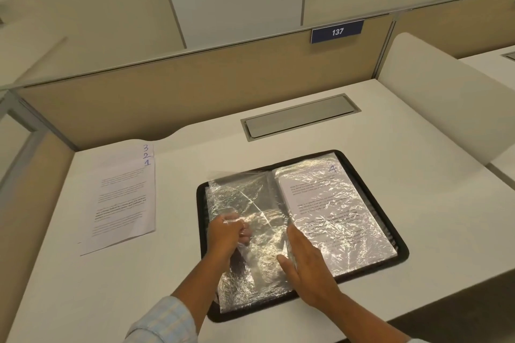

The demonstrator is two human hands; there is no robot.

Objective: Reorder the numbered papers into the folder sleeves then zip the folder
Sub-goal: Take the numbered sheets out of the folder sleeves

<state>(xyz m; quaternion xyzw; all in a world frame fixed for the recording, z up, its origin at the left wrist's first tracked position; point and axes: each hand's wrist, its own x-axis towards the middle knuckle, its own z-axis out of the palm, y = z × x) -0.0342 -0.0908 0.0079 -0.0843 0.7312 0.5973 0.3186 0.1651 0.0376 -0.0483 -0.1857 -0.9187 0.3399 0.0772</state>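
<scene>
Folder (pixel 201 203): lying open, near corner reaching tabletop (pixel 418 175) front edge.
Right sleeve (pixel 351 234): holding paper 4 (pixel 320 192).
Papers 1–3 (pixel 122 203): lying stacked left, well apart.
Left hand (pixel 227 234): pinching left sleeve (pixel 250 200).
Right hand (pixel 309 267): pressing flat, fingers straight.

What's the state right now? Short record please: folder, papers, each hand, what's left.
folder: black zip folder, open flat on the desk, unzipped
filed: paper 4, inside the right-page sleeve
loose: papers 1, 2, 3, fanned stack on the desk, left of the folder
left page: clear sleeve, crinkled, no paper visible inside
left hand: grips the clear sleeve
right hand: fingers straight, pressing the sleeves near the spine
remaining: three papers to file, then zip
</scene>
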